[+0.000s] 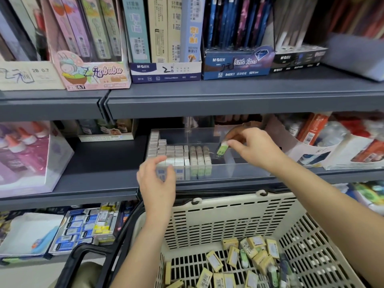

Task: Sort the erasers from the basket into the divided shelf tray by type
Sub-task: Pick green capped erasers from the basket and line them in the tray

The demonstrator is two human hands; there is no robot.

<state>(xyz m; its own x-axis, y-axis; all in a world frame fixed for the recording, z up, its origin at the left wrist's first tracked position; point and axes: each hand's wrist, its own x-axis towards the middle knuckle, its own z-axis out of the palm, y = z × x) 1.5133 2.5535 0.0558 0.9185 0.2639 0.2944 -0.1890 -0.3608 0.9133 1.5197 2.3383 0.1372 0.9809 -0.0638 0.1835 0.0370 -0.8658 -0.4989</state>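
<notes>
On the middle shelf [93,179], just above the basket [228,215], stands a clear divided tray [239,173], and both hands are up at it. The right hand [255,150] has a narrow grip, thumb and fingertips pinching one end of a green eraser [222,150], which hangs tilted inside the tray, over the section to the right of the filled rows. Whether its lower end touches the tray floor I cannot tell. The left hand [158,179] is at the tray's front left corner, its fingers curved over the white erasers [174,154] packed there. Blur smears the fingertips, so whether that grip holds anything is not clear. Beside the white ones stand rows of pale erasers with green bases [200,161], partly seen through the glare on the clear front wall. Down in the basket lie loose yellow-sleeved erasers [232,256], jumbled, with a few green ones among them. The heap is cut off by the lower edge, and its right part is too blurred to make out
</notes>
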